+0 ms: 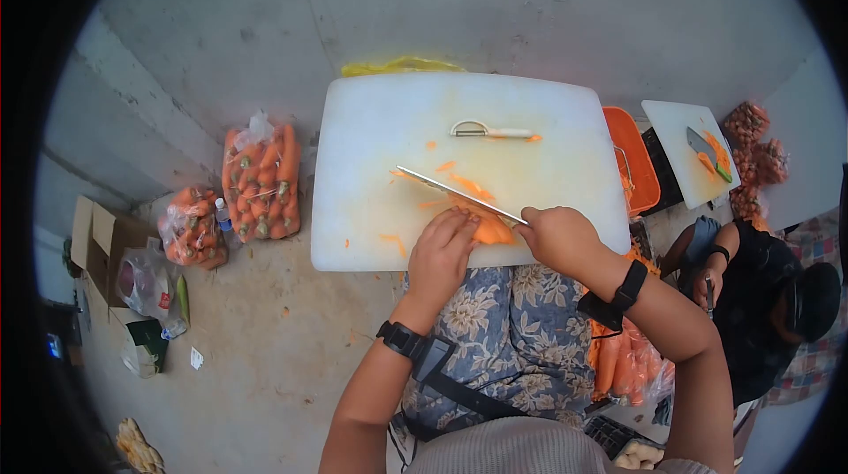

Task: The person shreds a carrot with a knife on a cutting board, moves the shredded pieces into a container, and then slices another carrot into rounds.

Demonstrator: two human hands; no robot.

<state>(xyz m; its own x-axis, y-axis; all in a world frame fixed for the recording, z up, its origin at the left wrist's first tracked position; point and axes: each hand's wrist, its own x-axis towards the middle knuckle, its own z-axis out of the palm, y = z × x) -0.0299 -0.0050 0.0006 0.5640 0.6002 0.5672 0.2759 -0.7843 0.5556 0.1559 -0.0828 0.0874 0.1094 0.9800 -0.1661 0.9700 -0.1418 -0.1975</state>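
In the head view, your right hand [558,237] is closed around the handle of the long steel knife [459,195], and its blade lies slantwise above the near edge of the white rectangular plastic cutting board [380,121]. Your left hand [444,249], fingers curled, presses down the orange sliced carrot [493,230] at that same near edge, just beside the blade. I think it is best to tuck these fingertips back and cut straight down. A white-handled peeler [491,131] lies near the board's far edge.

wrists: black watch-like bands [403,339] are worn on both
legs: blue floral-print cloth [512,333]
arms: left bare, no sleeves
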